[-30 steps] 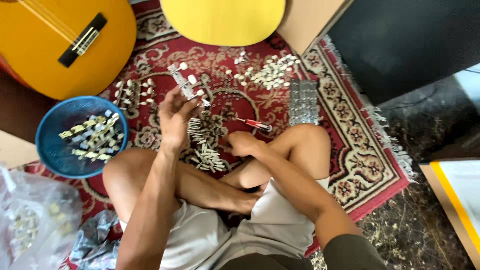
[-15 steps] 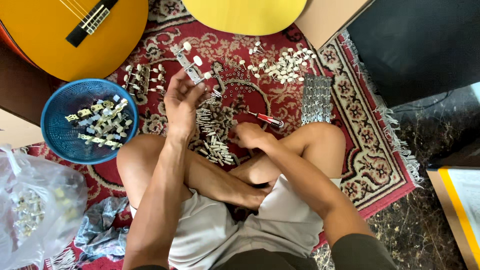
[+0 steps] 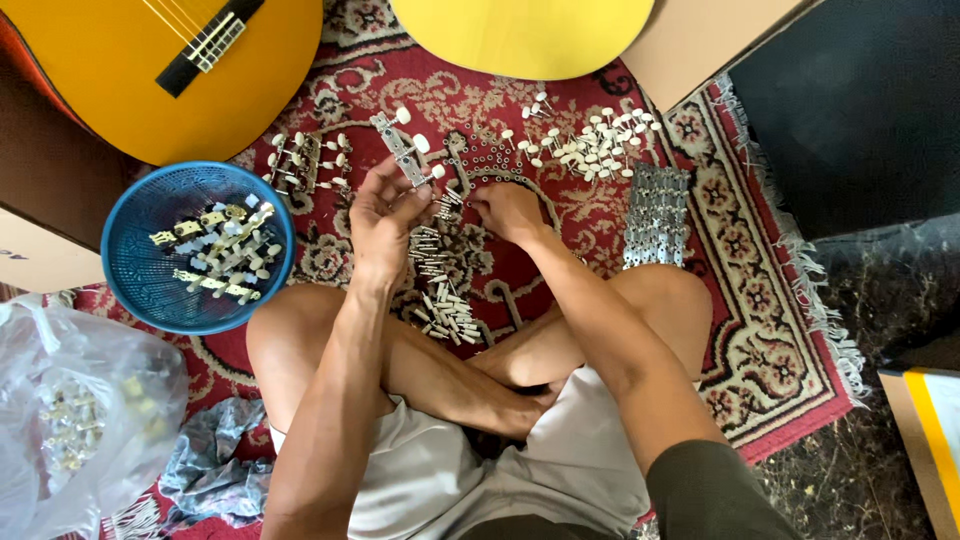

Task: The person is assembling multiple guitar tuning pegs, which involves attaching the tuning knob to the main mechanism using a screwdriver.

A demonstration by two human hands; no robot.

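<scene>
Left hand (image 3: 385, 215) pinches a tuner strip (image 3: 405, 150) over the rug (image 3: 760, 340); right hand (image 3: 510, 212) curls on loose pegs (image 3: 440, 290); blue basket (image 3: 135, 290) near the rug's left edge

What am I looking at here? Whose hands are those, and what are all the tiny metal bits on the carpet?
The camera sits on a person's head and looks down, so you see their own crossed legs and arms. They sit on a red patterned rug. The left hand holds up a metal strip with white knobs, a guitar tuning part. The right hand reaches into small parts on the rug. A blue basket holds finished strips. Loose white knobs lie further up, and two yellow guitars lie along the top.
</scene>
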